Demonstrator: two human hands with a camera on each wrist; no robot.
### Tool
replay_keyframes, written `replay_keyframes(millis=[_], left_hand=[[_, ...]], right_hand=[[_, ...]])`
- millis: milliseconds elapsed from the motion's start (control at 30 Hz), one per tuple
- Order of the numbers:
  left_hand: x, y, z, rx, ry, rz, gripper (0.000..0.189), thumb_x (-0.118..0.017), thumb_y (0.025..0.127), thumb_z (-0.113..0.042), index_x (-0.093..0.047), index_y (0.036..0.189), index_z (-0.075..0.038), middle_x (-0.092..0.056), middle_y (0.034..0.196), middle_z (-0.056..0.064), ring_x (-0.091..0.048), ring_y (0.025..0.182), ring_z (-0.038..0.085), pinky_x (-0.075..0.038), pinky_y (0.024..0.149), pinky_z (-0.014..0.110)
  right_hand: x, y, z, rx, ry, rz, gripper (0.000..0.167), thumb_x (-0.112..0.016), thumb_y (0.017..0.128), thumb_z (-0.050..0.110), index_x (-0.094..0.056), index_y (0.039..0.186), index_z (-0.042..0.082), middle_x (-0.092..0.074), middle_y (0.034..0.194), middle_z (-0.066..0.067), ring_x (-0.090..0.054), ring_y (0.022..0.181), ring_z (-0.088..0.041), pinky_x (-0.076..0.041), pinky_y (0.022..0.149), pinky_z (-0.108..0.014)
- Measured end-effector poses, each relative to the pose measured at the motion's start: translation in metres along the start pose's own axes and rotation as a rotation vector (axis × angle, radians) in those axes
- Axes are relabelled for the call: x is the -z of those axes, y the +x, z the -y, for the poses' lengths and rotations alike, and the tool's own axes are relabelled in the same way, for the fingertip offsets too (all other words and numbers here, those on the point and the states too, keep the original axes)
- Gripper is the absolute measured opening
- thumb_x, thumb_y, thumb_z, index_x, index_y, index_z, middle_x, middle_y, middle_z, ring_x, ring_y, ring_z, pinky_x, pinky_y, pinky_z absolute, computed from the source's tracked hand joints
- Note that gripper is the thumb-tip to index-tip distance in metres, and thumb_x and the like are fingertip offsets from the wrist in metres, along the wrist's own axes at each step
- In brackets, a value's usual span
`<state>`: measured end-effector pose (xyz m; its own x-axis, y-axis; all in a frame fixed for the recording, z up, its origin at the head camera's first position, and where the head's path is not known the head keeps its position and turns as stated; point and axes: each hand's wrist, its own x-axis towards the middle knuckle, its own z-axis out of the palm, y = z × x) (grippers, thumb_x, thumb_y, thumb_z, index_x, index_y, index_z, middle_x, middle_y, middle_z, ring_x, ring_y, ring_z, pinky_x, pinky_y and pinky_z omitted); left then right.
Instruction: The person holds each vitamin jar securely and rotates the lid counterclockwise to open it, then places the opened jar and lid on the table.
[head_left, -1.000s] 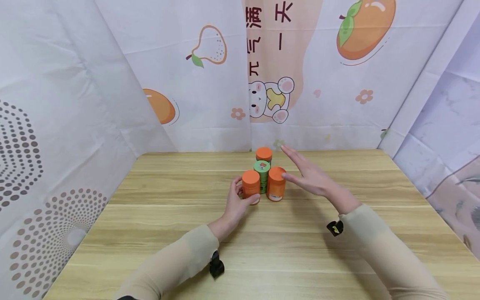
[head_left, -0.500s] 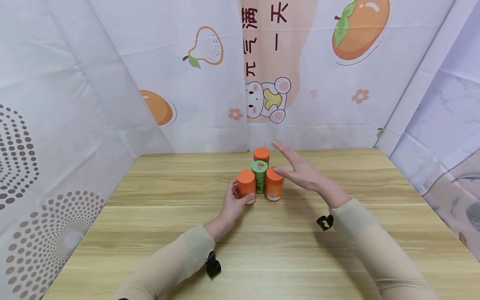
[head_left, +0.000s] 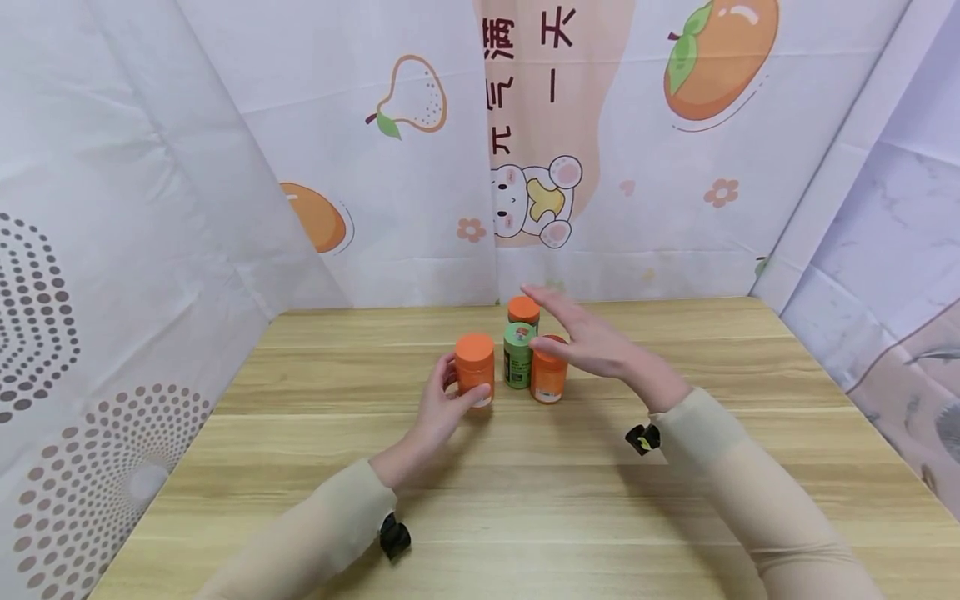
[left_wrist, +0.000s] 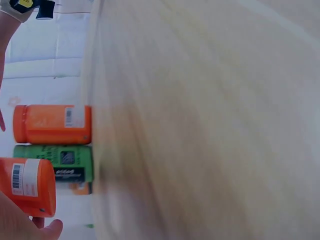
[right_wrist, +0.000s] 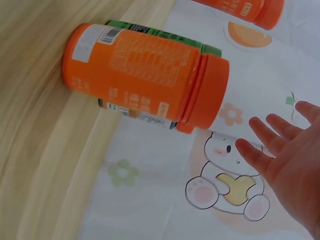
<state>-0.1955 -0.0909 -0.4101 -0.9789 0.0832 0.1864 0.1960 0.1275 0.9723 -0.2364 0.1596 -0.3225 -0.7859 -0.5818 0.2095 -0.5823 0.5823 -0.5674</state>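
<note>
Green jar [head_left: 517,364] apart from left-hand jar [head_left: 475,362]

The left hand [left_wrist: 16,221] holds a raised orange jar [left_wrist: 37,192]. Beyond, a green jar [left_wrist: 65,156] stands beside a second orange jar [left_wrist: 52,124].

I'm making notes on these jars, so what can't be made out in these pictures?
Head view: the body of the rear jar, mostly hidden by the green jar.
Head view: part of the right orange jar, covered by the right hand.
Left wrist view: the top of the held orange jar, past the left edge.
</note>
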Motion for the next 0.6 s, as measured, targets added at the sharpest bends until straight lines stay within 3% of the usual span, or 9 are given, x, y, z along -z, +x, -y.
replay_keyframes(millis=[233,467,600], left_hand=[[0.019,-0.003,-0.017,-0.078,0.071,0.055,0.063,-0.076,0.085,-0.009,-0.044,0.140,-0.009,-0.053,0.129,0.013,-0.049,0.115,0.030,-0.039,0.096,0.049],[0.034,-0.004,-0.030,-0.147,0.177,0.107,0.064,-0.078,0.084,-0.012,-0.045,0.138,-0.012,-0.054,0.127,0.011,-0.049,0.111,0.029,-0.043,0.089,0.047],[0.038,-0.004,-0.036,-0.166,0.242,0.129,0.065,-0.078,0.084,-0.017,-0.045,0.139,-0.014,-0.056,0.125,0.008,-0.051,0.111,0.028,-0.044,0.089,0.047]], right_hand=[[0.000,0.004,0.013,0.045,0.013,0.039,0.075,-0.054,0.095,0.050,-0.016,0.156,0.030,-0.019,0.160,0.001,-0.022,0.143,-0.027,-0.023,0.108,-0.059],[-0.004,0.012,0.021,0.062,0.043,0.080,0.074,-0.055,0.095,0.050,-0.014,0.155,0.039,-0.022,0.158,0.006,-0.030,0.139,-0.022,-0.027,0.107,-0.057],[-0.007,0.015,0.027,0.089,0.054,0.090,0.075,-0.056,0.094,0.050,-0.015,0.155,0.036,-0.021,0.158,0.007,-0.032,0.138,-0.020,-0.029,0.106,-0.056]])
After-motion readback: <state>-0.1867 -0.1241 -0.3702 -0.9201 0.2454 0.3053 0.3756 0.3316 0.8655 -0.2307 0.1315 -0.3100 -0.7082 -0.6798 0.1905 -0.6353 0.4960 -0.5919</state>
